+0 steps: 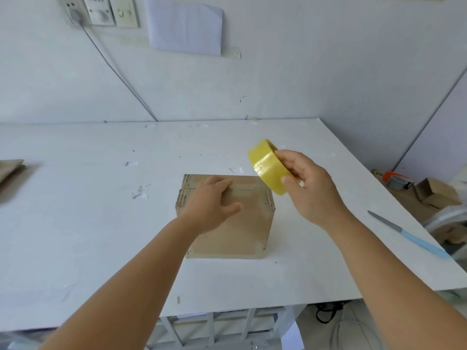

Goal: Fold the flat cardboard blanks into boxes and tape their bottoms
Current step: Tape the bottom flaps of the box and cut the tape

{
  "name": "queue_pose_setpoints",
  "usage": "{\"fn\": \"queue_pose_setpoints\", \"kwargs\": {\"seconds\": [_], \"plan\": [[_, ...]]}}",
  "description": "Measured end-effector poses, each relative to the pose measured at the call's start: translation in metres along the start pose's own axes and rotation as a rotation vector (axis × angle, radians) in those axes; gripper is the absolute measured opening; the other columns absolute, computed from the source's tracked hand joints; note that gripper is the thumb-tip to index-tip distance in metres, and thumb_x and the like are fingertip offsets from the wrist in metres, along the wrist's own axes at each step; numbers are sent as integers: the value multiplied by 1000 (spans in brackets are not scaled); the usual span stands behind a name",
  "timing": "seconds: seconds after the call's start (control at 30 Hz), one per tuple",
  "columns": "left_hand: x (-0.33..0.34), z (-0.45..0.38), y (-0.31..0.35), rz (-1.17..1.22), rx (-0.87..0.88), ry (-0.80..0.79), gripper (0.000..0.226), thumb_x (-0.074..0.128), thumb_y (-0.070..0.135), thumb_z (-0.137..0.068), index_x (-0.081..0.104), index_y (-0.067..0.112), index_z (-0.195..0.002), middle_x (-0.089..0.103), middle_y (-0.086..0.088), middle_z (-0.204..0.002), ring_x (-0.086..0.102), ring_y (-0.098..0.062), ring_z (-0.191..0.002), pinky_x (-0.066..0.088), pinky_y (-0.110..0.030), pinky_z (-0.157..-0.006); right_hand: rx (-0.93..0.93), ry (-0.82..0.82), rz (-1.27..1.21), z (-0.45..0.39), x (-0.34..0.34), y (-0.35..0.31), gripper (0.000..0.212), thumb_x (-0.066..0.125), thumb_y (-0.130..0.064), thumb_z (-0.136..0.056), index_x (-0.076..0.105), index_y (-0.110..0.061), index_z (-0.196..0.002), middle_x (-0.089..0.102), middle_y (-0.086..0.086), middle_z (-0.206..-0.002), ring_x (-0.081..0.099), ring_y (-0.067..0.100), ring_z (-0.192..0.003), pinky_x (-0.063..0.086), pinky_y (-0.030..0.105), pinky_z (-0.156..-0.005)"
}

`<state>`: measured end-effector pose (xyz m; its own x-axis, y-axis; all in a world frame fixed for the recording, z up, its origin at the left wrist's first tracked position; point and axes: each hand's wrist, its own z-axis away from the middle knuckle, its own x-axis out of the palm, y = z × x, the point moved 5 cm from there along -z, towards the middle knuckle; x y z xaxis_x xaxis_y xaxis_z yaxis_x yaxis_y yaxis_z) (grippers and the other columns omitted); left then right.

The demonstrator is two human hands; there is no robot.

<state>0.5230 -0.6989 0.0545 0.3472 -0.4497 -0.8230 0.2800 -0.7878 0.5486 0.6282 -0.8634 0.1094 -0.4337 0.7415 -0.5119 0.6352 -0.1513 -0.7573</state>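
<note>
A small packing workroom: a scuffed white worktop (101,223) littered with tape scraps is pushed against a plain painted wall with sockets (101,11) and a pinned paper sheet (185,25) at twelve o'clock; at three o'clock, cardboard offcuts (437,193) pile beside a tape dispenser (398,180), a blue-handled knife (409,234) near the edge

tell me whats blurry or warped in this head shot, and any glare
Head view: wide-angle bending bows the table edge; the tape roll shows a bright sheen; flat cardboard at far left is smeared; soft even light, only a faint shadow beside the box.
</note>
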Motion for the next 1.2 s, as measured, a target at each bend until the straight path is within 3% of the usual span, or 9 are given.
{"fn": "queue_pose_setpoints", "kwargs": {"seconds": [0.13, 0.33, 0.43, 0.57, 0.77, 0.83, 0.93, 1.07, 1.2], "plan": [[-11, 3, -8, 377, -87, 42, 72, 62, 32, -90, 23, 26, -150, 44, 13, -135, 43, -3, -124, 37, -21, -97, -20, -101, 24, -5, 24, -1, 51, 47, 2, -86, 56, -32, -124, 63, -15, -120, 56, 3, -113, 46, 29, -97], [-25, 7, -18, 748, -92, 156, 54, 63, 18, -91, 43, 19, -141, 58, 7, -128, 54, -2, -118, 44, -20, -99, -30, -169, 102, -7, 42, -8, 52, 48, 4, -85, 58, -33, -120, 58, -29, -111, 51, -12, -106, 38, 10, -91], [-27, 4, -21, 760, -138, 205, 44, 62, 14, -91, 52, 18, -133, 63, 5, -117, 61, 3, -101, 47, -7, -79, -41, -202, 135, -8, 49, -10, 50, 48, 4, -86, 59, -30, -121, 53, -34, -106, 46, -24, -99, 32, -3, -83], [-29, 0, -27, 741, -205, 270, 29, 61, 15, -91, 63, 16, -121, 70, 3, -103, 64, -4, -92, 48, -9, -77, -32, -197, 147, -10, 54, -11, 50, 48, 6, -83, 60, -30, -117, 57, -30, -104, 47, -23, -93, 31, -3, -74], [-30, -8, -34, 769, -304, 287, 4, 67, 19, -85, 70, 22, -83, 69, 3, -79, 59, -12, -70, 53, -33, -74, -25, -209, 166, -17, 62, -16, 48, 48, 4, -77, 61, -24, -114, 61, -19, -101, 48, -18, -96, 31, -3, -79], [-31, -9, -37, 803, -336, 303, 8, 66, 17, -84, 68, 20, -77, 67, 3, -74, 58, -14, -67, 52, -35, -72, -36, -217, 186, -20, 65, -17, 44, 48, -8, -74, 62, -21, -114, 58, -23, -94, 50, -16, -93, 31, -1, -79], [-32, -6, -39, 827, -346, 301, 11, 63, 15, -85, 66, 19, -75, 67, 0, -74, 58, -12, -65, 52, -33, -70, -35, -284, 312, -25, 71, -11, 35, 53, -35, -77, 63, -30, -110, 59, -21, -86, 51, 7, -94, 34, 19, -90], [-36, -3, -40, 758, -302, 296, 12, 61, 15, -84, 64, 21, -75, 73, -6, -82, 60, -15, -66, 54, -38, -74, -95, -356, 530, -29, 78, -2, 25, 50, -58, -77, 63, -38, -83, 54, -17, -71, 45, 15, -85, 32, 36, -99], [-40, 0, -39, 667, -237, 303, 17, 58, 12, -86, 61, 24, -75, 72, -2, -82, 68, -20, -82, 56, -41, -83, -42, -128, 314, -35, 69, -9, 49, 44, -64, -73, 69, -30, -98, 56, -12, -99, 41, 11, -106, 24, 17, -97]]}}
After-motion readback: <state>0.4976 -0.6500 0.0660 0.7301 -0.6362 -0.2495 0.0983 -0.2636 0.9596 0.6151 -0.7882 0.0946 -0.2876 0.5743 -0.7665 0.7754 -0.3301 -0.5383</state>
